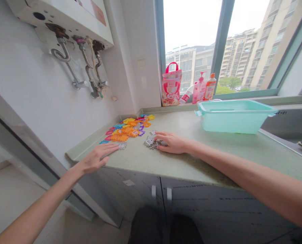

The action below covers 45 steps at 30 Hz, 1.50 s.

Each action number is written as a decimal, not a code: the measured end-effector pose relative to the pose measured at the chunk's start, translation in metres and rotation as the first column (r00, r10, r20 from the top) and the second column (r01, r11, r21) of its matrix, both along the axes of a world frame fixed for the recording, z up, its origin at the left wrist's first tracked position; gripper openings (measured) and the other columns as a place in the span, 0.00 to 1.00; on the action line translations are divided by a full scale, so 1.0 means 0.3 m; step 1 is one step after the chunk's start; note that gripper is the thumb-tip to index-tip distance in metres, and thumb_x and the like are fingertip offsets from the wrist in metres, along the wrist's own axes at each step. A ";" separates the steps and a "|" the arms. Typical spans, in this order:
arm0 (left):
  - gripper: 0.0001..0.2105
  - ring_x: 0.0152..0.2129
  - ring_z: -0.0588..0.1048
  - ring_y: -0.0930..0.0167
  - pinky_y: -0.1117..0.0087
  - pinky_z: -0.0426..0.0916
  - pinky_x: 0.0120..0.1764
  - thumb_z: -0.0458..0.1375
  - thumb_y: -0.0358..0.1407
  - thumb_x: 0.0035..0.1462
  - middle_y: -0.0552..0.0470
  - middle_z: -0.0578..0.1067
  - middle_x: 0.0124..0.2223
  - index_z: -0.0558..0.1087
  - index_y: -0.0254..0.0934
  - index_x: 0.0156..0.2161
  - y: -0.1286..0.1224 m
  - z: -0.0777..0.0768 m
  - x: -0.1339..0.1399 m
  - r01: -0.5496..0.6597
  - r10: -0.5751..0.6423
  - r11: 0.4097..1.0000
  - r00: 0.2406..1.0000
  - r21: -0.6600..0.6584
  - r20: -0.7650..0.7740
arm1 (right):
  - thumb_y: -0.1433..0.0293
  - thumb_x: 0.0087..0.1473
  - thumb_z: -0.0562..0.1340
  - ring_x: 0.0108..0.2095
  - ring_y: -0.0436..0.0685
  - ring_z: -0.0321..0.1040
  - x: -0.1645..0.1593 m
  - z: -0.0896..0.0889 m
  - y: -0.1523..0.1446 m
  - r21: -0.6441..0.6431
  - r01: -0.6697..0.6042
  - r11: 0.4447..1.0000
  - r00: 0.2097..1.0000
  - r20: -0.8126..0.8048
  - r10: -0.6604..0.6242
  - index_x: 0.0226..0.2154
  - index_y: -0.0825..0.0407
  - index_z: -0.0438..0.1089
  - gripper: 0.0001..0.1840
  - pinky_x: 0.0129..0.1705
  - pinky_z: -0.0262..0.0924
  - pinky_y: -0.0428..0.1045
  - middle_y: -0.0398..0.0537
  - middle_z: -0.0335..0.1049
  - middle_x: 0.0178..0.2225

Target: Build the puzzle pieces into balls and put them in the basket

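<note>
My left hand (96, 156) lies low over the front left of the counter, fingers stretched out. Its fingertips reach a single grey gear-shaped toy piece (122, 146). Farther right, my right hand (171, 143) rests at a small pile of grey gear pieces (150, 142), its fingers apart and touching the pile's right side. Whether a piece sits under the right palm is hidden. Behind and between the hands spreads a heap of colourful gear pieces (125, 130), in orange, yellow, red, blue and purple, with some grey ones among them.
A turquoise plastic basin (233, 120) stands on the counter (181, 162) beside a metal sink (293, 125). By the window are a pink bag (171, 88), a pink pump bottle (199, 89) and an orange bottle (210, 87). A water heater (64, 20) with hoses hangs at left.
</note>
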State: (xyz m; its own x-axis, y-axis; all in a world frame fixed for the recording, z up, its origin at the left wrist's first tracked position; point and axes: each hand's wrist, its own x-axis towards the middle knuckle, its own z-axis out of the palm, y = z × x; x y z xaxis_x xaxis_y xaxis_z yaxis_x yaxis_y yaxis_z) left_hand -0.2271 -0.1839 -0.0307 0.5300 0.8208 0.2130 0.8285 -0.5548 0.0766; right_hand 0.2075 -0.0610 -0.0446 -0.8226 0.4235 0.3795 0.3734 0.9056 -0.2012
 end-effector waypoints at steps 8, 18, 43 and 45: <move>0.31 0.71 0.60 0.52 0.46 0.54 0.72 0.56 0.40 0.66 0.49 0.62 0.74 0.63 0.52 0.73 0.085 0.062 0.400 0.294 -0.300 0.954 0.948 -0.064 -0.108 | 0.54 0.65 0.64 0.70 0.70 0.59 0.007 0.001 -0.018 -0.004 -0.026 1.000 1.000 0.004 0.026 0.70 0.42 0.62 0.35 0.71 0.53 0.68 0.55 0.57 0.73; 0.16 0.56 0.73 0.56 0.51 0.62 0.61 0.55 0.43 0.68 0.42 0.79 0.55 0.77 0.39 0.54 0.471 0.035 0.431 0.084 -0.084 0.912 0.996 0.401 -0.016 | 0.53 0.69 0.60 0.69 0.71 0.61 0.011 -0.014 0.012 -0.082 0.044 0.996 0.998 0.055 -0.040 0.66 0.42 0.71 0.27 0.70 0.56 0.67 0.55 0.61 0.71; 0.15 0.43 0.79 0.59 0.56 0.66 0.49 0.54 0.45 0.70 0.44 0.83 0.45 0.81 0.40 0.44 0.533 0.007 0.362 -0.263 0.313 0.868 0.948 0.420 -0.053 | 0.54 0.70 0.60 0.65 0.68 0.68 0.033 0.015 0.013 -0.017 0.028 0.999 0.996 0.090 -0.027 0.65 0.42 0.71 0.26 0.67 0.63 0.65 0.54 0.66 0.68; 0.11 0.40 0.80 0.60 0.57 0.67 0.48 0.56 0.37 0.68 0.45 0.84 0.41 0.80 0.40 0.40 0.540 0.013 0.334 -0.271 0.321 0.855 0.946 0.443 -0.039 | 0.54 0.69 0.60 0.65 0.70 0.67 0.033 0.018 0.014 -0.001 0.029 1.000 0.994 0.107 -0.029 0.65 0.43 0.71 0.27 0.66 0.63 0.66 0.56 0.65 0.69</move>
State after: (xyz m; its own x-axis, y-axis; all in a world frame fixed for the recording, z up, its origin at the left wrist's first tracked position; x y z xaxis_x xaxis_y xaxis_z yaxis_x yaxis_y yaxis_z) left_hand -0.1270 -0.0220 -0.0267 0.3164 0.7846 0.5332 0.9479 -0.2399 -0.2096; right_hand 0.2172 -0.0570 -0.0392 -0.8455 0.4488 0.2892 0.4191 0.8935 -0.1612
